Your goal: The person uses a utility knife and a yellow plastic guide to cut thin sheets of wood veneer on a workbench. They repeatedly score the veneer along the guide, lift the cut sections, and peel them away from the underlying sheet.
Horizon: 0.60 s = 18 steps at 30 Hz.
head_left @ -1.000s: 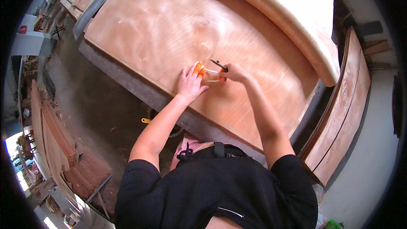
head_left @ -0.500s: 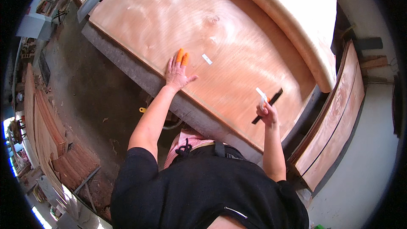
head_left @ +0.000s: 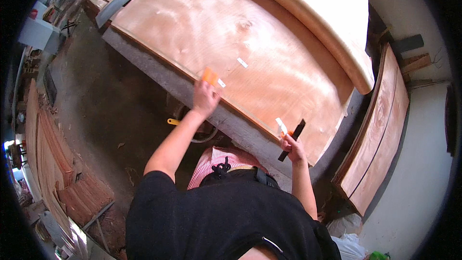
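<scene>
My left hand (head_left: 207, 98), with orange finger covers on two fingers, is at the near edge of a thin wood veneer sheet (head_left: 183, 33). Its fingers are stretched out over the edge and somewhat blurred. Beside the fingertips lies a short white strip (head_left: 221, 83); a second white strip (head_left: 242, 62) lies farther in on the sheet. Farther right, my right hand (head_left: 294, 149) is closed around a flat black bar (head_left: 299, 129) with a slanted end. A loose white strip (head_left: 281, 125) sticks up from the same hand, near an orange-covered finger.
A large rolled-over pale sheet (head_left: 308, 24) covers the far side. Under the veneer runs a grey bench edge (head_left: 144, 62). Curved wood panels (head_left: 380, 130) lean at the right wall, and stacked veneer (head_left: 86, 188) lies at lower left. A yellow handle (head_left: 173, 122) shows below the bench.
My left hand has drawn back toward the sheet's near edge, and a white strip now shows beside its fingers. My right hand has moved nearer and left with the black bar. The view has shifted slightly.
</scene>
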Available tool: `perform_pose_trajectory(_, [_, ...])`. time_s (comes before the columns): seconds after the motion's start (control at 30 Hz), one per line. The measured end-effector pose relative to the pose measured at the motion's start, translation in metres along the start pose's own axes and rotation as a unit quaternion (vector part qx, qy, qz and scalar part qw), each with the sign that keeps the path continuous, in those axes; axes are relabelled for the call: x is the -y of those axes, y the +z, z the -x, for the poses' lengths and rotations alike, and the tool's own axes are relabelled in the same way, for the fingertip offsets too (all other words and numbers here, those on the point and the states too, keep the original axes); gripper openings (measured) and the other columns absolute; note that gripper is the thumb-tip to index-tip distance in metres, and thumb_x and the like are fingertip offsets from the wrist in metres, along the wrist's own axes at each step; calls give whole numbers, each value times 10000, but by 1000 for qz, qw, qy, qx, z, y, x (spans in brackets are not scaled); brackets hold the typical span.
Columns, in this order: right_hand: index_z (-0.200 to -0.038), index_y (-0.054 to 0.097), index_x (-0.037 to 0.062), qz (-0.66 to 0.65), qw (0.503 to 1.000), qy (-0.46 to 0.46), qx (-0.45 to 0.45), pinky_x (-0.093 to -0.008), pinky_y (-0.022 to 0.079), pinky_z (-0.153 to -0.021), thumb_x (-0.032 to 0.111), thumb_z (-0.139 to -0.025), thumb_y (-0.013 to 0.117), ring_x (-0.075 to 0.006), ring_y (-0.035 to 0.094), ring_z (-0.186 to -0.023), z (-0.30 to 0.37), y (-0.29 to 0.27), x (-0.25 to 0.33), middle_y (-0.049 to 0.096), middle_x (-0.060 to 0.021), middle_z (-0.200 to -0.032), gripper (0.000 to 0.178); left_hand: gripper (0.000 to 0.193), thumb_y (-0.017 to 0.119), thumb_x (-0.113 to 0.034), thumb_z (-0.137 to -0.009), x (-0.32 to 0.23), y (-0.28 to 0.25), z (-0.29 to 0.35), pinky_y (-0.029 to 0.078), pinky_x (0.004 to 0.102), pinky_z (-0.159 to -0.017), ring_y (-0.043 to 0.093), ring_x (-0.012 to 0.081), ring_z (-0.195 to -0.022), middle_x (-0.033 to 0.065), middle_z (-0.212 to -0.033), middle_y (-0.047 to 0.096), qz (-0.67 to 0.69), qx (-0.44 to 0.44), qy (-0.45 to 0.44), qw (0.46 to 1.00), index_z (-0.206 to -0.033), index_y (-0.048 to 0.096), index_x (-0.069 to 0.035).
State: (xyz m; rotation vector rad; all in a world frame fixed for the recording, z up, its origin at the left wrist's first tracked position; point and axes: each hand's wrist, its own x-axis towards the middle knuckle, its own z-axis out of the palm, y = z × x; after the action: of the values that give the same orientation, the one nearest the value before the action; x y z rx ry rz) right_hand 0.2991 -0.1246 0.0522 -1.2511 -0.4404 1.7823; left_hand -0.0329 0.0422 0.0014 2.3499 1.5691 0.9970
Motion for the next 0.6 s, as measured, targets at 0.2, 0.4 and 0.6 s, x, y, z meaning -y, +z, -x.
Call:
perform_pose_trajectory(0.2, [-920, 573, 18, 128, 991, -16, 45, -170, 243, -441, 212, -837, 592, -18, 371, -487, 26, 83, -22, 504, 22, -615, 212, 446, 562, -374, -832, -105, -53, 72, 318, 348, -985, 433, 271, -1170, 158, -1230, 480, 398, 278, -14, 874, -1146, 547, -57])
perform_pose_trajectory(0.4, [-920, 571, 41, 94, 993, -25, 66, -180, 221, -423, 237, -846, 580, -15, 335, -464, 66, 117, -82, 499, 34, -607, 209, 195, 585, -115, -842, -116, -86, 140, 431, 225, -806, 550, 82, -863, 24, -961, 605, 558, 280, -243, 742, -992, 594, 8])
perform_pose_trajectory(0.6, [-925, 560, 58, 24, 998, 5, 53, -180, 206, -417, 246, -851, 575, -11, 313, -453, 91, 139, -134, 473, 56, -596, 202, 219, 585, -137, -842, -113, -132, 196, 445, 225, -774, 561, 87, -825, 47, -922, 617, 533, 243, -242, 773, -996, 572, 19])
